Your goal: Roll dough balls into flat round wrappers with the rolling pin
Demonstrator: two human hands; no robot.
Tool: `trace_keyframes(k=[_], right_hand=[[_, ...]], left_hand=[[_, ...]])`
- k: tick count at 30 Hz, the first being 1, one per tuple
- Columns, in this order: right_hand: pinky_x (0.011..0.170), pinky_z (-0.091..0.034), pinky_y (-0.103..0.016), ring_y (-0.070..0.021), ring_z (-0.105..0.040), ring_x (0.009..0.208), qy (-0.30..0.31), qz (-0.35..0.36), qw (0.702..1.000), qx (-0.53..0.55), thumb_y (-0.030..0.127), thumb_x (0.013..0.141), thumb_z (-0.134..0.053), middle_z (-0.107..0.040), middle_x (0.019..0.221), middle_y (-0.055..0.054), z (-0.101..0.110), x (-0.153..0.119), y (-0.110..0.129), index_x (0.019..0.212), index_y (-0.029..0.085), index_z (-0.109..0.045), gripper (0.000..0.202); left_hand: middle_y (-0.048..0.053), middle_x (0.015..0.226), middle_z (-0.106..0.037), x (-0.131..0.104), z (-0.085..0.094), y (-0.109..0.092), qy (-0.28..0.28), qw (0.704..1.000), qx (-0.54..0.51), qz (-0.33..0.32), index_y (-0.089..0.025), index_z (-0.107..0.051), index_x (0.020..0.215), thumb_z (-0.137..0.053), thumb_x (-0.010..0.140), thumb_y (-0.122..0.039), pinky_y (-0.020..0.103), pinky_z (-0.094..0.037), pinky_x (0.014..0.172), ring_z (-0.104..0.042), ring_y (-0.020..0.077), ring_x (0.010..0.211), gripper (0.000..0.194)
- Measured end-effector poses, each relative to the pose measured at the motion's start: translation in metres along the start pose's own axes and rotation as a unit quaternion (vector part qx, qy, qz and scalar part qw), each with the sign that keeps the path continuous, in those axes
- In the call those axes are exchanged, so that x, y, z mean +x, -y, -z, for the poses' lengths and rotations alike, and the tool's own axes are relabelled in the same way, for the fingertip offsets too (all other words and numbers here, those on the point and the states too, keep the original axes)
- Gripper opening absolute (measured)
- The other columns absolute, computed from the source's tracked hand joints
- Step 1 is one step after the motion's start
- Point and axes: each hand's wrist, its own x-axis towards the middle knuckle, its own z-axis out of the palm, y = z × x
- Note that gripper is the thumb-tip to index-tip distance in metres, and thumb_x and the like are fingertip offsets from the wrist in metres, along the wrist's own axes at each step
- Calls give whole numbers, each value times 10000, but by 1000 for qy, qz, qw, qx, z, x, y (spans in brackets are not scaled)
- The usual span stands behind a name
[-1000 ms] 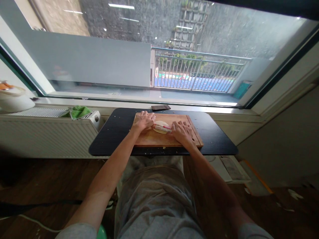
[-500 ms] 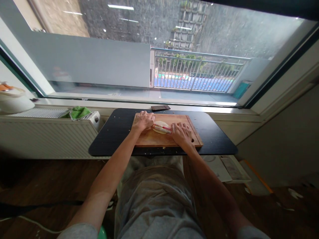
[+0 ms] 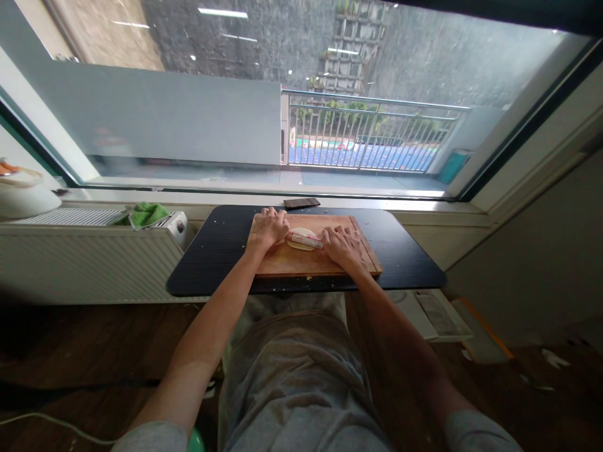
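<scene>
A thin, white cylindrical stick with red print [image 3: 307, 240] lies across a flat, pale round of dough [image 3: 301, 247] on a wooden cutting board [image 3: 282, 267]. My left hand [image 3: 269, 227] is bent over the stick's left end, fingers curled. Over its right end, my right hand [image 3: 343, 246] presses with fingers bent, the palm low against the board. Between the hands only the middle of the stick shows; both ends are hidden beneath them. Dough edges show on either side of the stick.
The board rests on a black table [image 3: 211, 257] with crumbs scattered on it. A dark flat object [image 3: 301, 203] lies at the table's back edge by the window. To the left stand a white radiator [image 3: 94, 257] with a green cloth [image 3: 148, 215] and a white container [image 3: 28, 194].
The stick has turned, showing more white and less red, and has shifted slightly away from me over the dough. Both hands remain at its ends.
</scene>
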Motion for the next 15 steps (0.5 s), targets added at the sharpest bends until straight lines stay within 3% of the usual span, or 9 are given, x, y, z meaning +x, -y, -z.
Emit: trace_keyframes(k=[4,8,15], right_hand=[[1182,-426,-556,-384,-572,1400,27,34,999,-7,377,1137,-337,-696,1421,-216,0,10,-6,1468,189,-652,493],[1226,-375,-608,-394,-513,1474,43,36,998,-13,370,1144,-321,-605,1586,-194,-3,22,-14,1527,209,-618,511],[1261,-288,-648,-390,-413,1533,-8,54,999,-1,395,1124,-435,-529,1681,-107,-18,35,-28,1430,297,-675,401]], left_hand=[[197,1474,-638,3,-1,0,5,1000,-6,13,-248,-652,1499,-342,1054,-374,554,-500,1077,-588,386,1334,557],[195,1484,-638,6,-2,0,8,999,-16,26,-249,-662,1487,-332,1059,-372,574,-486,1105,-574,389,1365,554],[208,1484,-644,5,1,-1,15,999,-25,34,-236,-670,1472,-334,1057,-368,583,-482,1110,-572,400,1366,550]])
